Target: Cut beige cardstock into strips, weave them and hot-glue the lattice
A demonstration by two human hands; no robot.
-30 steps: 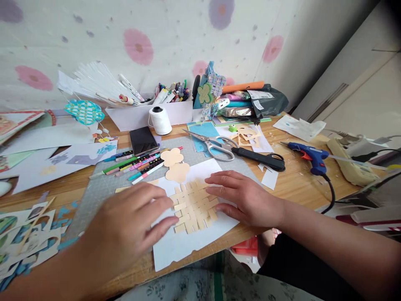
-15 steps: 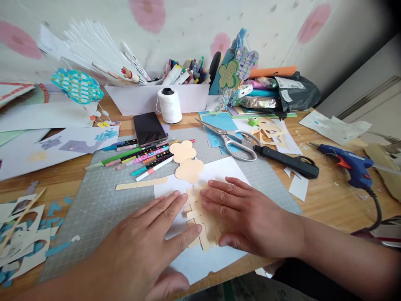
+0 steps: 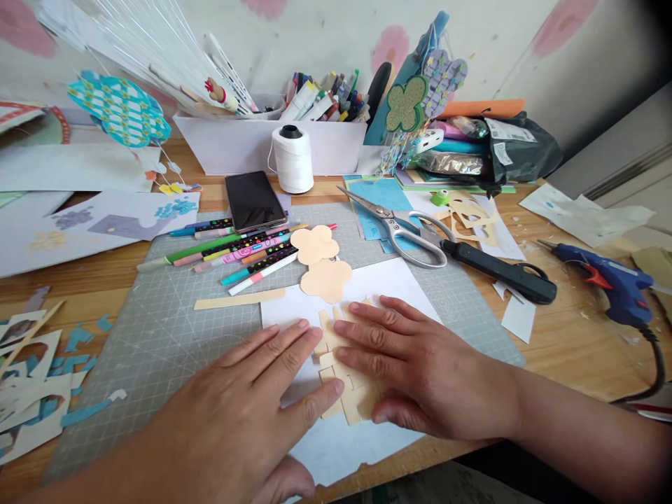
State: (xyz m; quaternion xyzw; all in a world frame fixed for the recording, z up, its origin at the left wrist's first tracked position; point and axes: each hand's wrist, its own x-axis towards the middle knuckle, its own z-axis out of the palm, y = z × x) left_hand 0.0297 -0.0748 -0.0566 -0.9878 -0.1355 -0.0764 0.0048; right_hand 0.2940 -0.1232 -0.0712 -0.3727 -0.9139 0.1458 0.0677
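Note:
Woven cream paper strips [image 3: 353, 392] lie on a white sheet [image 3: 393, 283] near the table's front edge. My left hand [image 3: 262, 392] rests flat at the left side of the weave, its fingertips touching the strips and its fingers spread. Across the right part of the weave lies my right hand [image 3: 420, 364], palm down with the fingers extended, hiding much of that side. Just beyond the weave are two cream cloud-shaped cutouts [image 3: 325, 280], one overlapping the other. A loose cream strip [image 3: 231, 301] lies to their left, partly on the grey cutting mat [image 3: 173, 336].
Markers [image 3: 262, 252], a black phone [image 3: 255, 201] and a white thread spool [image 3: 292, 161] are behind. Scissors [image 3: 404, 234], a black-handled tool [image 3: 498, 273] and a blue glue gun [image 3: 609, 276] lie to the right. Paper scraps [image 3: 42, 378] cover the left side.
The camera view has shifted slightly, so the background objects appear displaced. Both hands stay on the weave, with only a small shift against the strips.

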